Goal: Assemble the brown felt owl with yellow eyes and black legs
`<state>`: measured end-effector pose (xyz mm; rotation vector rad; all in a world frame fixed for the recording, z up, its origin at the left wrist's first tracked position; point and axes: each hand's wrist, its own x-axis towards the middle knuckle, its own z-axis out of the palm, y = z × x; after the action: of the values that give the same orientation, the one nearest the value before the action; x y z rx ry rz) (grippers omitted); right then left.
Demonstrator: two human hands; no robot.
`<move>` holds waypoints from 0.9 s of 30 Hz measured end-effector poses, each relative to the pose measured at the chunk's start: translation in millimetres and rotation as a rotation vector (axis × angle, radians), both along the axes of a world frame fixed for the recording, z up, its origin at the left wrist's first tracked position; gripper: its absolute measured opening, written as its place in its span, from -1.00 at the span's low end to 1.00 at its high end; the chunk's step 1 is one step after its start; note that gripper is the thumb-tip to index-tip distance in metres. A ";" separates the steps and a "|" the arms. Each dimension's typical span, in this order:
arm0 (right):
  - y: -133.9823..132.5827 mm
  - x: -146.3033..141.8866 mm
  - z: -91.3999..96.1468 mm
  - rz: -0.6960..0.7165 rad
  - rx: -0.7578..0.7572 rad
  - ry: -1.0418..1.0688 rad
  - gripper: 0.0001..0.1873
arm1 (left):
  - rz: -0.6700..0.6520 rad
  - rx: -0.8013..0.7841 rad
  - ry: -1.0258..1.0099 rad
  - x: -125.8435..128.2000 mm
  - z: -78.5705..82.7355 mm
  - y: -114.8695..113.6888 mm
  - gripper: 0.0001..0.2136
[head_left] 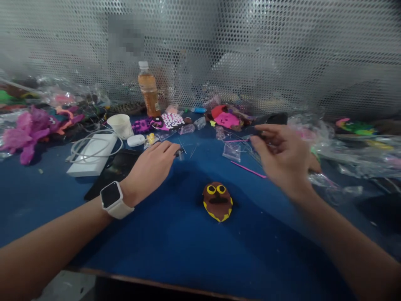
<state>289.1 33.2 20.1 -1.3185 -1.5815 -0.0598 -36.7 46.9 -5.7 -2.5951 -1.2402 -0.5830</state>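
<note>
A brown felt owl face (217,201) with yellow eyes and a yellow edge lies on the blue table (175,246) between my arms. My left hand (153,165), with a white smartwatch (113,199) on its wrist, rests knuckles-up on the table; its fingertips are pinched on a small dark thing I cannot make out. My right hand (282,156) hovers above the table to the right, blurred, its fingers curled together as if pinching something thin. A pink stick (249,170) lies just left of it.
An orange drink bottle (149,90) stands at the back by the perforated metal wall. A white cup (120,125), a white box with a cable (92,152) and a black flat object (115,169) lie left. Felt pieces and clear plastic bags crowd the back and right.
</note>
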 end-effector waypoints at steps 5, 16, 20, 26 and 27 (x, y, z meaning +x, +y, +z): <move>-19.6 -29.8 -9.8 0.198 -0.153 0.085 -0.86 | 0.132 0.074 0.138 -6.7 0.5 2.6 -0.74; -54.9 -67.8 -9.0 0.553 -0.497 0.265 -0.86 | -0.331 0.056 -0.326 24.1 8.6 -43.2 -0.63; -57.5 -74.6 -6.3 0.620 -0.614 0.348 -0.89 | -0.438 -0.015 -0.383 26.0 0.8 -46.0 -0.67; -57.6 -78.4 -5.0 0.608 -0.519 0.169 -0.72 | -0.459 -0.053 -0.446 24.5 0.0 -42.6 -0.75; -58.0 -78.9 -5.0 0.613 -0.507 0.143 -0.69 | -0.442 -0.052 -0.460 24.5 1.2 -43.1 -0.80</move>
<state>210.2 -24.8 15.2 -1.1093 -1.8771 0.8413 -12.2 3.8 -4.4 -2.8939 -0.7730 -1.3027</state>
